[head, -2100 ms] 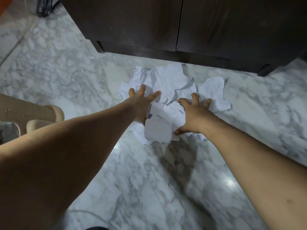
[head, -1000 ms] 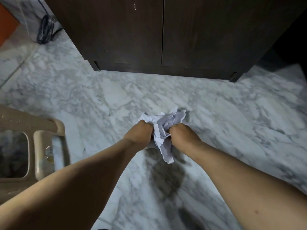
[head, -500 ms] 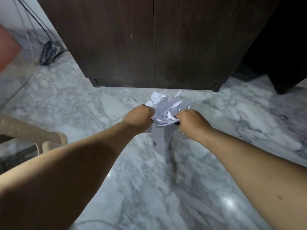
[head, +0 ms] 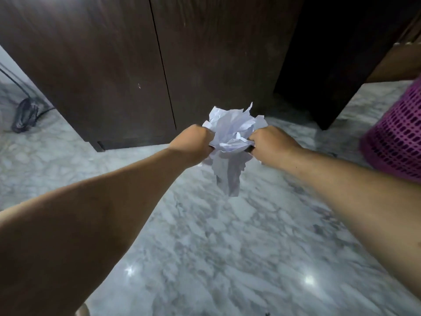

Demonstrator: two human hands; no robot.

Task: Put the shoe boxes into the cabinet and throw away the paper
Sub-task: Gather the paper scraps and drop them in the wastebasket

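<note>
Both hands, left hand [head: 192, 142] and right hand [head: 271, 143], clenched around the crumpled paper [head: 230, 142] between them.

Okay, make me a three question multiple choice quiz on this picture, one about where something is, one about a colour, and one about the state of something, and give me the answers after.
1. Where is the perforated basket?
A. At the right edge of the view
B. Between the two forearms
C. At the left, by the cable

2. What colour is that basket?
A. Green
B. Purple-pink
C. White

3. What state is the paper in?
A. Spread flat on the floor
B. Crumpled into a wad held off the floor
C. Already in the basket

Answers:
1. A, the basket stands on the marble floor at the right edge, beyond the right forearm.
2. B, its holed wall is purple-pink.
3. B, the left hand and the right hand each have a grip on the paper, bunched between them before the closed cabinet, loose ends hanging down.
</note>
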